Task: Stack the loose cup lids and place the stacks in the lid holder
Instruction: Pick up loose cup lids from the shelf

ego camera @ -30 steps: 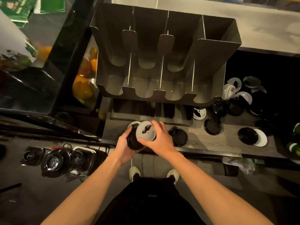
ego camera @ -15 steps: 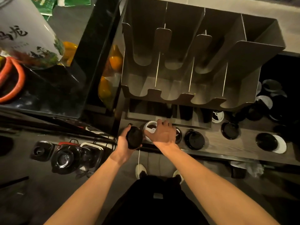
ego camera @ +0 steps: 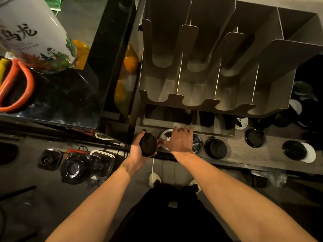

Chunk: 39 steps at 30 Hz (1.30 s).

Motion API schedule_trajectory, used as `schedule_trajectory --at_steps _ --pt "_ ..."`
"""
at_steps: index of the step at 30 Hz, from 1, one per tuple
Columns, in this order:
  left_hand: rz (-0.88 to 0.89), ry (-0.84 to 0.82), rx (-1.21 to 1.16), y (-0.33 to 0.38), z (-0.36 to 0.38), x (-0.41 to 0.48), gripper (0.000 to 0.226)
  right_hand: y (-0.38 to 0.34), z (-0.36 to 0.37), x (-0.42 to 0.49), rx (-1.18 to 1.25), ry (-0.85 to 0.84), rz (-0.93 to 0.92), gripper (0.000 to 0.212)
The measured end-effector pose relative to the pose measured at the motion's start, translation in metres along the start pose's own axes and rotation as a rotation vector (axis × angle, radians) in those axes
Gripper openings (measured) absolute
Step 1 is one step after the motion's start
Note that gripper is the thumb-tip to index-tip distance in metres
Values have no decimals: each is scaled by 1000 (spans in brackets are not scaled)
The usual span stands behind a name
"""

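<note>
left hand (ego camera: pixel 136 152) gripping, right hand (ego camera: pixel 180 142) flat

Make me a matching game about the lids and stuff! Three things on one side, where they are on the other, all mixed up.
Things:
1. black lid stack
2. white lid
3. lid holder

Places:
A. on the counter, under the right hand
B. at the back, grey metal with tall slots
C. gripped in the left hand

Pairs: 1-C, 2-A, 3-B
</note>
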State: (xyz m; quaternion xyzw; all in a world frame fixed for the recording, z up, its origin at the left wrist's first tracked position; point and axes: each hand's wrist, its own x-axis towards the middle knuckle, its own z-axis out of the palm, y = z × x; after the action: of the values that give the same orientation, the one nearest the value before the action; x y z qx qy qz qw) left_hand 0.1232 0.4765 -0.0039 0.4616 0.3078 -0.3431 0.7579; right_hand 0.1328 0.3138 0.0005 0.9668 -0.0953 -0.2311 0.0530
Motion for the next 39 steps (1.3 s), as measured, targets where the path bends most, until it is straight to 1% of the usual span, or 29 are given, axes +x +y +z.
schedule_trajectory --at_steps 3,5,10,12,14,15,17,19,21,23,28,30,32,34,36,39 --pt "-1 -9 -9 2 1 -2 47 1 4 -3 48 60 28 83" --pt "-6 -18 -16 1 2 -4 49 2 10 -5 64 96 18 75" --pt "-2 -48 -4 0 5 -7 64 15 12 -12 160 188 -24 66" --pt "2 -87 8 -1 12 -9 63 25 13 -17 328 280 -64 58" --pt "2 -113 22 -4 24 -9 60 37 11 -26 563 394 -164 50" --pt "-1 -115 22 -5 32 -9 58 44 7 -32 652 416 -225 48" --pt "-37 -77 -22 -8 52 -9 56 57 0 -43 721 355 -333 55" --pt "-91 -64 -34 -12 73 -6 60 70 -5 -54 697 279 -361 67" --pt "-120 -99 -8 -19 93 -6 62 83 -5 -60 682 230 -315 71" --pt "-150 -123 4 -27 109 -4 61 98 -3 -66 733 196 -253 73" --pt "-170 -177 88 -51 145 6 59 137 7 -81 861 223 -115 78" --pt "-142 -215 196 -60 156 9 55 154 14 -85 878 278 -36 79" --pt "-83 -215 351 -68 162 13 49 173 25 -86 888 326 57 79" --pt "-45 -189 449 -75 164 16 44 191 37 -85 889 301 131 80" --pt "-38 -181 492 -79 164 19 40 206 48 -81 864 225 139 79" --pt "-43 -172 516 -82 165 22 37 216 59 -68 810 123 56 72"
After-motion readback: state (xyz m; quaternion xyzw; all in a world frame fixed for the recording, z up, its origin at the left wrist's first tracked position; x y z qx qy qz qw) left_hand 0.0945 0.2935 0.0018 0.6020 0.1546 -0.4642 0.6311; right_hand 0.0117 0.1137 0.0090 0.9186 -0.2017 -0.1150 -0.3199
